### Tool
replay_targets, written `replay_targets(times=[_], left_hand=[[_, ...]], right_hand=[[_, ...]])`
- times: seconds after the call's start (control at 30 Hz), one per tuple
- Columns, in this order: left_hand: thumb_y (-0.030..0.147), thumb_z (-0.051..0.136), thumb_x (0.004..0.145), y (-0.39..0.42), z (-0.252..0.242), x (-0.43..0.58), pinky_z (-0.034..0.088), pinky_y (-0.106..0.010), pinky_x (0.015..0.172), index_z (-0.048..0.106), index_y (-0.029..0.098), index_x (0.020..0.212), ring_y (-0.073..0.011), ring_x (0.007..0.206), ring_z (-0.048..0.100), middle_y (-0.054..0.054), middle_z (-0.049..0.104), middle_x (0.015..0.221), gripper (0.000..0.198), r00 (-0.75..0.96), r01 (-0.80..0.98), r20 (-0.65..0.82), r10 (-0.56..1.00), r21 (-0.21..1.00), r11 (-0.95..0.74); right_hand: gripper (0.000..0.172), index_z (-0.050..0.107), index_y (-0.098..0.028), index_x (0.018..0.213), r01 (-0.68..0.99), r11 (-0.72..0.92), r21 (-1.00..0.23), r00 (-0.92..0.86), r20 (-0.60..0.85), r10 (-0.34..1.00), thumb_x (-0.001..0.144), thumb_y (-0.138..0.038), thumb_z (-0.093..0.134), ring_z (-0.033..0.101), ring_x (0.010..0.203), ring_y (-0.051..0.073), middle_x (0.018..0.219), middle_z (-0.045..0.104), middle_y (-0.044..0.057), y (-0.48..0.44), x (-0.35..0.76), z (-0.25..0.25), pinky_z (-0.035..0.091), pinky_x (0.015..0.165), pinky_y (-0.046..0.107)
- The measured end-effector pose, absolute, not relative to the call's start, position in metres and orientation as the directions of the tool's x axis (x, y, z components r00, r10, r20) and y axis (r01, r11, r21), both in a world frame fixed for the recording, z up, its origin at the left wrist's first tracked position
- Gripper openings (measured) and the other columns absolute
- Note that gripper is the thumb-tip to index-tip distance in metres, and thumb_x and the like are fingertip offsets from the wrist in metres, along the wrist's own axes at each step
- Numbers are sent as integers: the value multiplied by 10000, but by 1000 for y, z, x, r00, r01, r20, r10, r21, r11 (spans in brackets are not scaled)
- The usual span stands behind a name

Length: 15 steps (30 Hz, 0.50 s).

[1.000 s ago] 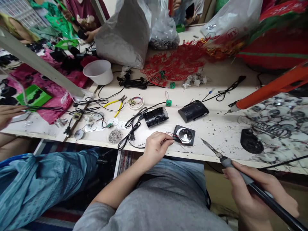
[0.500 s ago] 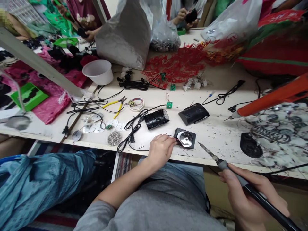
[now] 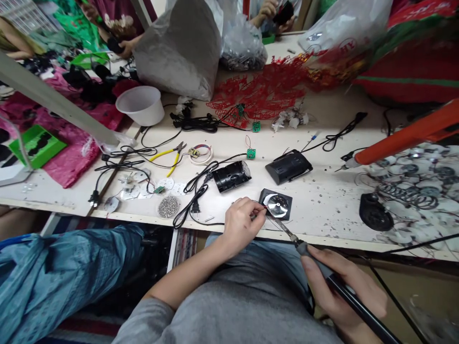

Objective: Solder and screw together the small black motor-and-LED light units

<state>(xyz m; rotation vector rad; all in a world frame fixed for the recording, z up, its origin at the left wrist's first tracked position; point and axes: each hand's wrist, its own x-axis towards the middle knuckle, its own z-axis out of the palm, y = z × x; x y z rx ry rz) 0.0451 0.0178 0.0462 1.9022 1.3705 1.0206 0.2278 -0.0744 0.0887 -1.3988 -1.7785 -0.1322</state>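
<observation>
The soldering iron (image 3: 313, 258) has a matt grey grip, a glossy black plastic-looking handle and a dull metal shaft. The square piece (image 3: 265, 194) looks like matt black plastic, and the disc (image 3: 282, 209) on it is smooth, mirror-bright metal. Black plastic with a soft sheen forms the casing (image 3: 289, 166); the pliers (image 3: 178, 150) pair dull metal with smooth yellow handles. The counter (image 3: 315, 196) is smooth, pale and speckled. The bowl (image 3: 143, 111) is milky, smooth plastic, the pink sheeting (image 3: 77, 162) crinkled and glossy, the grey shirt (image 3: 265, 301) matt cloth.
</observation>
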Motion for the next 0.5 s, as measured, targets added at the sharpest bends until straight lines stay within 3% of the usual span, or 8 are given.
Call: replay_targets(times=[0.17, 0.5], left_hand=[[164, 648, 834, 17, 46, 49, 505, -282, 657, 692, 196, 789, -150, 679, 611, -18, 667, 734, 71, 171, 527, 219, 961, 803, -277], [142, 657, 810, 18, 45, 52, 495, -265, 668, 690, 196, 766, -140, 674, 605, -2, 661, 717, 77, 157, 557, 219, 963, 785, -270]], right_hand=[[94, 677, -179, 927, 854, 447, -268, -135, 715, 686, 855, -147, 727, 697, 576, 136, 739, 747, -9, -66, 223, 93, 585, 617, 224], [120, 667, -156, 958, 856, 438, -272, -111, 733, 671, 867, -155, 743, 662, 576, 103, 738, 728, -9, -62, 218, 83, 564, 630, 193]])
